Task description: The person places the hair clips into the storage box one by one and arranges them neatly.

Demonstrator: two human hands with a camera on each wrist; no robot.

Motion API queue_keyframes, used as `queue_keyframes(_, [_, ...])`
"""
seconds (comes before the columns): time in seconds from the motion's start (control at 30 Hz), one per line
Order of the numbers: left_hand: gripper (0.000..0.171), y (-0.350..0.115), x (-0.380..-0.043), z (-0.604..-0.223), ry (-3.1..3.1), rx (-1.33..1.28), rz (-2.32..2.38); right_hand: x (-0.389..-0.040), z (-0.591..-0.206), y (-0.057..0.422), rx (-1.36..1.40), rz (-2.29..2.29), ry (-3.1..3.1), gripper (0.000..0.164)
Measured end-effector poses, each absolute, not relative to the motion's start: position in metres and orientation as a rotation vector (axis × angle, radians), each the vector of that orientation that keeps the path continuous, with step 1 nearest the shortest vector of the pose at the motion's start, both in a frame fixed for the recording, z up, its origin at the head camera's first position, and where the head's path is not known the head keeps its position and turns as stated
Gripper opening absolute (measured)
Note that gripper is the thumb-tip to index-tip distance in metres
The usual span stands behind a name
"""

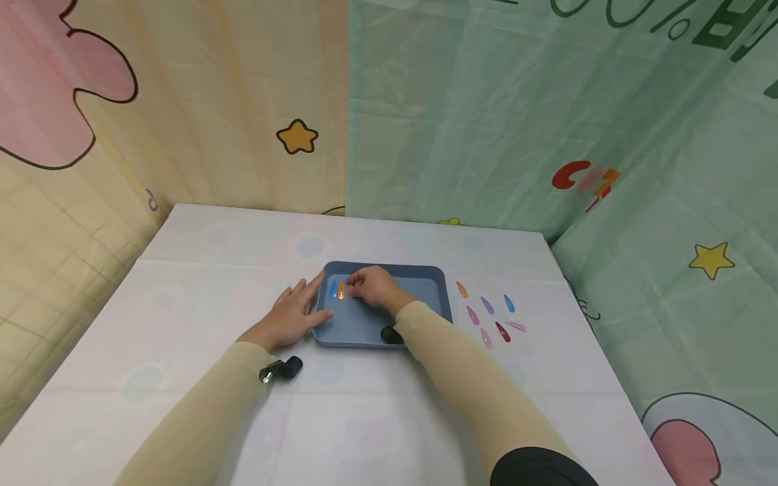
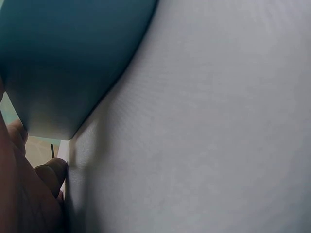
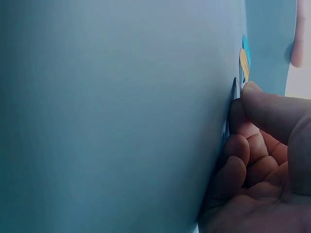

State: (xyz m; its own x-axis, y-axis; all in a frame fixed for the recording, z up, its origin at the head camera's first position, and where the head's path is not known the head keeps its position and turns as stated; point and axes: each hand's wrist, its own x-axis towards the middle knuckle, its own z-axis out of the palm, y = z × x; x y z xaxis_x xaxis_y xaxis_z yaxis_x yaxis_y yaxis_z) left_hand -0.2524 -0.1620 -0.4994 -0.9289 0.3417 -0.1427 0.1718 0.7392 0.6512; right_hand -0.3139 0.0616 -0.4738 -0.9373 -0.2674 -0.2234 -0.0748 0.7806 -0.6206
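Note:
A blue-grey tray (image 1: 358, 331) lies on the table. Near its left end, a blue snap hair clip (image 1: 333, 289) and an orange hair clip (image 1: 341, 290) lie side by side. Just right of them my right hand (image 1: 378, 287) pinches another hair clip (image 3: 235, 87) between thumb and index finger, low over the tray floor; its colour is hard to tell. Fairly straight and spread, the fingers of my left hand (image 1: 290, 316) rest along the tray's left edge, with the thumb over the near left rim. In the left wrist view the tray's outer wall (image 2: 73, 63) fills the upper left.
Right of the tray, several loose hair clips are scattered on the white tablecloth (image 1: 316, 418), among them an orange clip (image 1: 462, 289), a purple clip (image 1: 487, 305), a blue clip (image 1: 508, 303) and a dark red clip (image 1: 502, 331). Printed curtains (image 1: 456, 135) hang behind the table.

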Motion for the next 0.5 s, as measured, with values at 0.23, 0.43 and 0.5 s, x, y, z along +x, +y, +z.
queue_keyframes(0.23, [0.092,-0.1619,-0.2525,-0.5000,2.671,0.383,0.981,-0.3131,-0.4740,0.0614,-0.279,-0.893,2.685,0.029])
queue_keyframes(0.43, [0.092,-0.1615,-0.2525,-0.4993,2.676,0.399,0.978,-0.3127,-0.4736,0.0610,-0.277,-0.861,2.698,0.029])
queue_keyframes(0.5, [0.092,-0.1615,-0.2525,-0.4990,2.679,0.401,0.979,-0.3125,-0.4733,0.0608,-0.277,-0.857,2.697,0.030])
